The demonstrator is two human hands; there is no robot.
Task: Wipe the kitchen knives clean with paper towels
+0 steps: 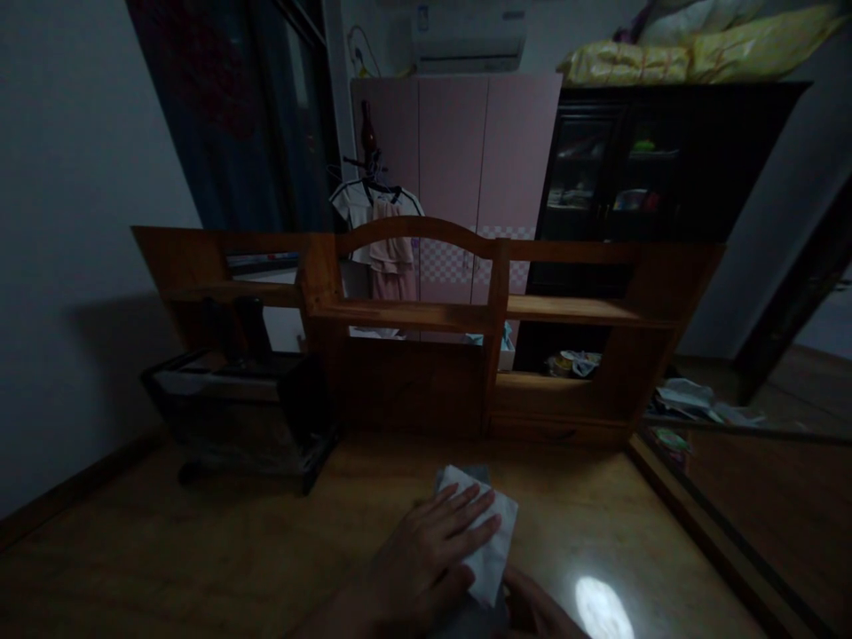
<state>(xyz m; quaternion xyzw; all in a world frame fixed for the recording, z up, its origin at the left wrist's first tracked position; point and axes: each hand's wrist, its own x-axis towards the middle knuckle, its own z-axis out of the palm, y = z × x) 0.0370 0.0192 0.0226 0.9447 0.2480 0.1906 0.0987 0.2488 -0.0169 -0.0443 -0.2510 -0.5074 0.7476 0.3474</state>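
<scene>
My left hand [439,546] lies over a white tissue [496,541], fingers stretched across it, pressing it onto a flat grey object [476,474]. The grey object shows only past the tissue's far edge and below my palm, so its kind is unclear. Low in the picture, my right hand [536,603] is at the near right side of that object, fingers curled against it and partly hidden. Both hands are above the glossy wooden desktop [373,497].
A dark glass-sided case [219,426] with black-handled items stands at left on the desktop. Along the back runs a wooden shelf unit [413,315]. A raised wooden edge [692,524] borders the right side. Beyond are a pink wardrobe [449,151] and a dark cabinet [706,160].
</scene>
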